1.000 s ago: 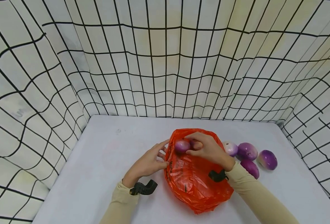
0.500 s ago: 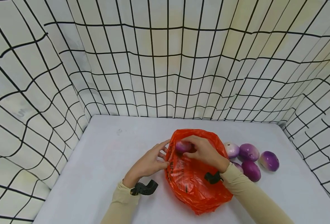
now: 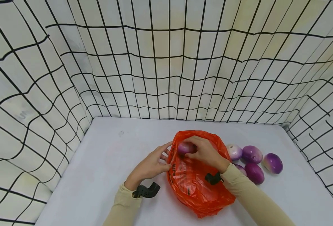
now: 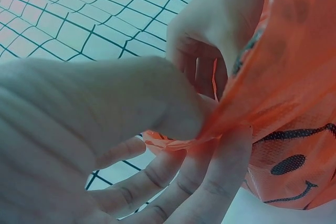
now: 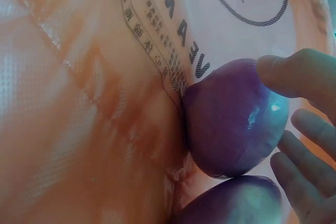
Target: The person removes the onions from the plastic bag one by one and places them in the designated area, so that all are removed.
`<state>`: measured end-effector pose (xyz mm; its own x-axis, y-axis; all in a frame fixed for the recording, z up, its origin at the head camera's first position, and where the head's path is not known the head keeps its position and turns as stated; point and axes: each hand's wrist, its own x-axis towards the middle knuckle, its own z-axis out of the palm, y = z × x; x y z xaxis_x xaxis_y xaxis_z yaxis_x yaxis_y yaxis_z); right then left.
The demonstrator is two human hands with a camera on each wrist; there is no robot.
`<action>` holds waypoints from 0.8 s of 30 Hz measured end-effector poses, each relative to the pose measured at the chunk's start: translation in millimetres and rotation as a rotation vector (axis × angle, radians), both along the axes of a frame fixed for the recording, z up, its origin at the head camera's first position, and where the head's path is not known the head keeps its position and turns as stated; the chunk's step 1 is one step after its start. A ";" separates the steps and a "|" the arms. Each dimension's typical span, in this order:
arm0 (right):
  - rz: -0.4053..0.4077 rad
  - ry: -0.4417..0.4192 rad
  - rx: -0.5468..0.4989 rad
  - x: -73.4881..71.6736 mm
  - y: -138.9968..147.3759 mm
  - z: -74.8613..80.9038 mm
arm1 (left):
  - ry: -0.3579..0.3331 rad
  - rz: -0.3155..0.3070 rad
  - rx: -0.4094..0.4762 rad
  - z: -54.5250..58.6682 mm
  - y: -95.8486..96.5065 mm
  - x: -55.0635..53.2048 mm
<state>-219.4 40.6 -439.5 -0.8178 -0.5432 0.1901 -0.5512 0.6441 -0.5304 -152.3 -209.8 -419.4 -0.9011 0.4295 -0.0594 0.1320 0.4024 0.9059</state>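
An orange-red plastic bag (image 3: 194,179) lies on the table with its mouth spread. My left hand (image 3: 150,163) pinches the bag's left rim between thumb and fingers, as the left wrist view shows closely. Inside the bag, my right hand (image 3: 204,152) holds a shiny purple onion (image 5: 233,119), its thumb and fingers around one side. In the right wrist view a second purple onion (image 5: 236,203) lies against the first one. The right hand covers part of the bag's inside in the head view.
Several purple and white onions (image 3: 252,154) lie on the white table (image 3: 104,163) to the right of the bag, some partly behind the right arm. A black wire grid (image 3: 169,75) over white sheeting borders the table behind and on both sides.
My right hand has moved slightly left inside the bag with its onion, now overlapping where another onion showed. An onion by the bag's right side has come into sight. The left hand stays at the rim.
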 end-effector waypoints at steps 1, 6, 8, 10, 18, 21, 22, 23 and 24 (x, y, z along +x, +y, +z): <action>-0.002 0.002 0.005 -0.6 -0.5 -0.4 | 0.001 -0.001 0.001 -0.3 -0.2 -0.3; -0.017 0.010 0.004 -3.1 -1.8 -1.9 | 0.001 -0.006 0.003 -0.4 -0.2 -0.5; -0.018 0.012 -0.004 -4.0 -2.2 -2.2 | 0.000 -0.005 0.000 0.0 0.0 -0.2; -0.010 0.017 -0.004 -4.2 -2.6 -2.1 | -0.002 -0.002 -0.005 0.4 0.4 0.1; -0.010 0.021 0.007 -4.0 -2.7 -3.6 | -0.004 0.006 -0.014 0.0 1.5 0.3; -0.012 0.018 0.014 -2.7 -2.8 -4.2 | -0.003 0.004 -0.015 0.0 1.2 0.5; -0.013 0.017 0.016 -2.2 -2.9 -4.3 | -0.002 0.004 -0.016 0.1 1.1 0.5; -0.013 0.015 0.016 -1.8 -2.9 -4.5 | 0.001 0.002 -0.016 0.2 0.8 0.4; -0.010 0.017 0.019 -1.2 -2.8 -4.8 | 0.003 0.002 -0.018 0.3 0.4 0.4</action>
